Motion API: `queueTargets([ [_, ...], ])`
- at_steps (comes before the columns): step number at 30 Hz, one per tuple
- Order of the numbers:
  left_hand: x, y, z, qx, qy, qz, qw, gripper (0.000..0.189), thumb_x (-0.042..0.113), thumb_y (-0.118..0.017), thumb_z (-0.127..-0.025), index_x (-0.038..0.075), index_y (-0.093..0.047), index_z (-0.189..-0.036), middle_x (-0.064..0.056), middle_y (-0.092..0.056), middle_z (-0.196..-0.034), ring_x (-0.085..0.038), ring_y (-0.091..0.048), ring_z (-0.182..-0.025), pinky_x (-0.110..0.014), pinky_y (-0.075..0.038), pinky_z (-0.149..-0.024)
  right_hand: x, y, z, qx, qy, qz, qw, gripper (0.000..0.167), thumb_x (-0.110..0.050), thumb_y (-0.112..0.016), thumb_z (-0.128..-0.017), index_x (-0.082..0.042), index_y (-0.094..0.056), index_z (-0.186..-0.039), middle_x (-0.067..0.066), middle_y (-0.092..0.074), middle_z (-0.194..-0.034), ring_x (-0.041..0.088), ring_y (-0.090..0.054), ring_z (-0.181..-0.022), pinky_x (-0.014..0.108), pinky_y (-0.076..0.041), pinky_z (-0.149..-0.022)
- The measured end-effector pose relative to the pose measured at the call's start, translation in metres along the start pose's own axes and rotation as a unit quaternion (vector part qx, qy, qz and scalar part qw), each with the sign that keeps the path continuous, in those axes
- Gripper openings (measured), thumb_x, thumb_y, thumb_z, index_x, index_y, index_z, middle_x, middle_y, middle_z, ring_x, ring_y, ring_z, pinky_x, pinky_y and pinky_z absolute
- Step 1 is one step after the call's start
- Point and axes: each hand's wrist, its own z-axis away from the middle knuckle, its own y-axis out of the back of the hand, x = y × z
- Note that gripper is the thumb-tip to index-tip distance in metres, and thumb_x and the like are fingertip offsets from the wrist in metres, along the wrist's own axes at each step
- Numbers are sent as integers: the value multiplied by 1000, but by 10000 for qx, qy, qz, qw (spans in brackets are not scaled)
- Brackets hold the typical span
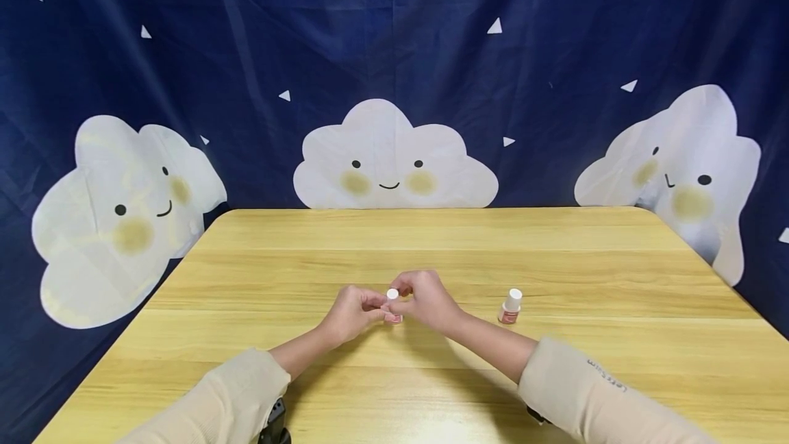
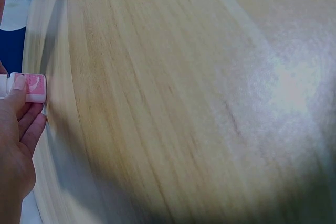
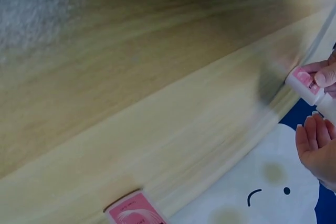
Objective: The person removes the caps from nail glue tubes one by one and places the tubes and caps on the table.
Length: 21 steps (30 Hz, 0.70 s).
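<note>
A small white bottle with a pink label point(image 2: 35, 85) and a white cap point(image 1: 392, 294) stands upright between the two hands near the middle of the table. My left hand point(image 1: 350, 315) pinches its body from the left, thumb across the label. From the other side, my right hand point(image 1: 431, 301) pinches at the cap, with thumb and index finger around it. The other fingers of the right hand point(image 3: 317, 148) curl loosely beside the cap in the right wrist view. Part of the label is hidden behind the fingers.
To the right of the hands, a second white bottle with a pink label point(image 1: 510, 308) stands upright, its cap on. The wooden table point(image 1: 296, 252) has a far edge before a dark blue curtain point(image 1: 345, 33) printed with white clouds.
</note>
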Motion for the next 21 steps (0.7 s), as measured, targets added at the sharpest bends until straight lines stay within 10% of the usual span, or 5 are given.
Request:
queueTargets([
  [21,0,0,0,167,81,-355,9992,17,6,-71,-78,-4,-71,-92,-16,-72,-87,-22,-71,-80,-17,-57,-69,-3,4,0,-127,-166,-43,9998,5,-2,-74,-76,1,-70,-78,8,-70,-71,6,-61,-64,12,-50,-58],
])
